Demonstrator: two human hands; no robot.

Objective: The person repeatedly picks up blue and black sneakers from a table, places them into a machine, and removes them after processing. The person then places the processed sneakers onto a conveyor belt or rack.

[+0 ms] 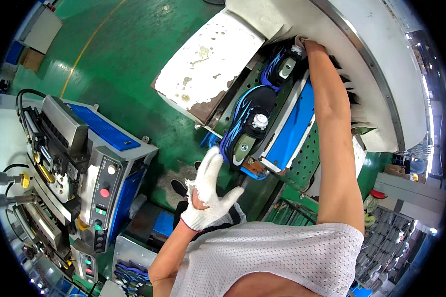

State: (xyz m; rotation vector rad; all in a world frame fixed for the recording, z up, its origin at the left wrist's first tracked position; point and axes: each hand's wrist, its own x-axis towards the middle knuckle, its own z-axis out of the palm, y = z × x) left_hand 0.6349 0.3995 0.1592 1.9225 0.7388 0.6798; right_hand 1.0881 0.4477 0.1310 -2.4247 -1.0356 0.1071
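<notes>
Two black shoe uppers with blue and purple stripes lie in line on green lasts. The nearer shoe upper has a white round piece on top. Its companion, the farther shoe upper, lies by the opening of a large pale machine. My left hand, in a torn white glove, has its fingers stretched out and thumb apart. Its fingertips are beside the nearer upper; whether they touch it I cannot tell. At the opening's edge, my right hand reaches in by the farther upper, its fingers mostly hidden.
Beneath the uppers runs a perforated green conveyor with a blue strip. A worn white panel flanks it, and the pale machine housing curves on the right. At left stands a machine with a button panel. Wire racks are at lower right.
</notes>
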